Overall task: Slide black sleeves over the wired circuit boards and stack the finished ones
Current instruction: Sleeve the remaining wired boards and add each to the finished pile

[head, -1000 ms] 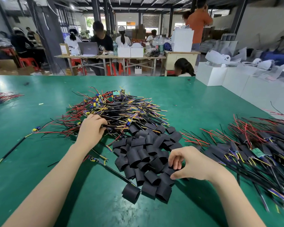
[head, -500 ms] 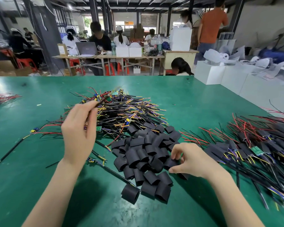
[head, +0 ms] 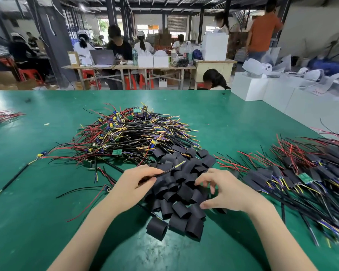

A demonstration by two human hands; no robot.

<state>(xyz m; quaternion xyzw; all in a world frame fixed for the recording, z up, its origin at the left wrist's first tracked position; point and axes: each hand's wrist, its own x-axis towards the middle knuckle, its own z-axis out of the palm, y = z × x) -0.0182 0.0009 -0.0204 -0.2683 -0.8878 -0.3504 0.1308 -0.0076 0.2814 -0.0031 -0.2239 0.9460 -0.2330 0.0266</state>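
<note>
On the green table (head: 47,212), both hands work at the near side of a heap of black sleeves (head: 182,184). The left hand (head: 133,184) pinches a dark wire (head: 170,169) between thumb and curled fingers; the wire's yellow tip points up and right over the sleeves. The right hand (head: 225,192) hovers over the heap's right flank with fingers spread and bent, thumb low near a sleeve; whether it has hold of anything cannot be told. Behind the sleeves, touching them, lies a tangle of bare wired boards (head: 129,132). At the right, near the table's edge, sits the pile of sleeved boards (head: 305,173), its wires fanning toward the sleeves. One loose wire (head: 14,178) lies well apart at the left. Bare tabletop runs along the near edge, the left side and beyond the tangle. White boxes (head: 262,89) stand past the right edge.
</note>
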